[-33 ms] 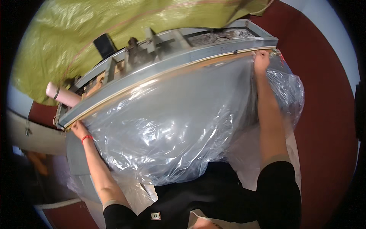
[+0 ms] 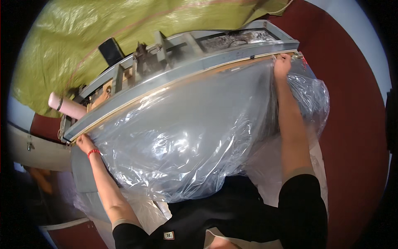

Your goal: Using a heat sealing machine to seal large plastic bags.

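Observation:
A wide clear plastic sheet (image 2: 182,120) spreads between my arms and bunches into folds toward my body. My left hand (image 2: 85,143), a red bracelet at its wrist, pinches the sheet's edge at the left end of a long grey metal frame (image 2: 166,76). At the frame's right end my right hand (image 2: 282,65) is closed on the sheet's other corner. Both hands lie against the pale strip along the frame's near side. The fingertips are small in view, and the film between them is hard to make out.
A pink cylinder (image 2: 66,106) and a black phone-like slab (image 2: 111,51) rest at the frame's far side. Loose plastic (image 2: 309,95) bulges beyond my right forearm. Yellow-green tarp (image 2: 137,20) lies behind, and dark red floor (image 2: 348,124) shows at the right.

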`<state>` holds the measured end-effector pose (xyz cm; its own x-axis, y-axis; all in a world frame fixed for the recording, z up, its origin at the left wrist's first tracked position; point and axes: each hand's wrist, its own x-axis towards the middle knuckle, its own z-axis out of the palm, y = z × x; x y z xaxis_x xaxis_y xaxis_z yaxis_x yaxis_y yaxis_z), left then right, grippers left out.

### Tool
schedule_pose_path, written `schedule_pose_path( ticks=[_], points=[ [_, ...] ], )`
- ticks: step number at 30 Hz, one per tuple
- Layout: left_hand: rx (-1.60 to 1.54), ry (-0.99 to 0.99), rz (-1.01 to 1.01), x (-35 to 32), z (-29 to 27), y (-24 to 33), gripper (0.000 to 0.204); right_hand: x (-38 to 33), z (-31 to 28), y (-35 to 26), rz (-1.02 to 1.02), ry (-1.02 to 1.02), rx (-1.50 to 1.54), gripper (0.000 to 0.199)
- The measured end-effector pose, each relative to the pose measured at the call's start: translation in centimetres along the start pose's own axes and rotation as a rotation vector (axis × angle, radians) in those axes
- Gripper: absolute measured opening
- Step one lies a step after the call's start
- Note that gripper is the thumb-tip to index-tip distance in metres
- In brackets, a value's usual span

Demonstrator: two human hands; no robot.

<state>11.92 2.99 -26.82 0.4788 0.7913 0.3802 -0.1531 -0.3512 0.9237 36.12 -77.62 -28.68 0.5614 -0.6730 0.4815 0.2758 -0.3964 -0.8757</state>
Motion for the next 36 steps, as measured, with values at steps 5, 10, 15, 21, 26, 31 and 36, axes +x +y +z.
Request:
schedule_pose_path(
  ticks=[5, 10, 15, 21, 26, 31, 36],
  points=[
    [-0.086, 0.121, -0.082, -1.6, 3.1, 2.3, 0.017, -0.1, -1.4, -1.3, -0.088, 0.142, -0.065, 0.012],
    [-0.009, 0.090, -0.149, -0.2, 1.4, 0.8, 0.007, -1.2, -2.7, -6.2, 0.253, -0.015, 0.245, 0.014],
    [0.055, -0.333, -0.059, -5.6, 1.9, 8.4, 0.005, -3.6, -15.2, -14.4, -0.483, -0.037, -0.188, 0.021],
    [0.040, -0.108, 0.171, -11.4, -5.8, 17.1, 0.007, -4.9, -35.4, 4.9, 0.055, 0.504, -0.540, 0.037],
    [0.380, -0.161, 0.142, -21.7, -6.3, 13.4, 0.015, -2.8, -38.7, 22.8, -0.069, 0.217, -0.600, 0.036],
    [0.505, -1.259, 0.103, -37.7, 1.2, 14.6, 0.031, -24.4, -22.4, 11.2, -0.073, 0.059, -0.659, 0.035],
    [0.481, -1.589, 0.379, -43.1, 8.5, 6.2, 0.030, -32.8, -24.7, 6.7, -0.138, -0.049, -0.756, 0.034]
  ],
)
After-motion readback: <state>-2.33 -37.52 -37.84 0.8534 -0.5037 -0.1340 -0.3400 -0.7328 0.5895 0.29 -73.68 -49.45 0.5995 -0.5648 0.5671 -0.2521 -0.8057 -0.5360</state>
